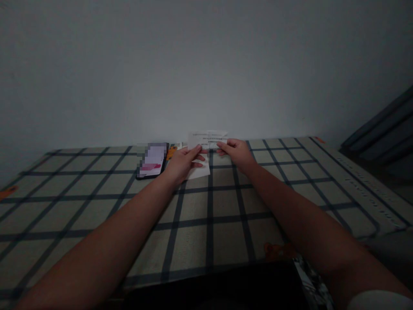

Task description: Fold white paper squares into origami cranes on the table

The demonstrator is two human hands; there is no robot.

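Note:
Both hands hold a thin printed sheet of paper [213,137] raised above the cloth near the wall. My left hand [185,162] pinches its left side between thumb and fingers. My right hand [237,151] grips the right edge with thumb and fingertips. Beneath my left hand lies another white paper [200,170], partly hidden by the fingers; I cannot tell whether the two pieces are joined. To the left of my left hand rests a dark-edged phone [152,161] with a lit, blurred screen.
A checked cloth [226,206] with dark lines covers the table up to the plain wall [206,64]. Dark slanted bars [383,120] stand at the right. A black object [219,286] sits at the near edge, between my forearms.

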